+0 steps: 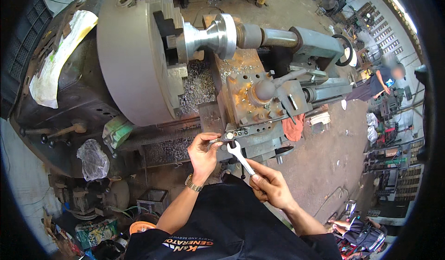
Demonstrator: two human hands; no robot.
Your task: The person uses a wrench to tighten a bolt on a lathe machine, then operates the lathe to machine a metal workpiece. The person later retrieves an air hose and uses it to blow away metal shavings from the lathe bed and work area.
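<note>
My right hand is closed round the handle of a silver open-end wrench. The wrench's forked jaw is up by the near end of a dark tool holder bar; whether it grips a bolt there, I cannot tell. Thumb and fingertips of my left hand are pinched together beside that bar end, on a small dark piece too covered to name. The bar lies along the near side of a rusty square tool post with several bolts and a ball-ended lever.
A large lathe chuck holds a shiny turned metal workpiece, with the tailstock at its other end. Metal chips litter the bed. A red rag hangs right of the tool post. Another person stands far right.
</note>
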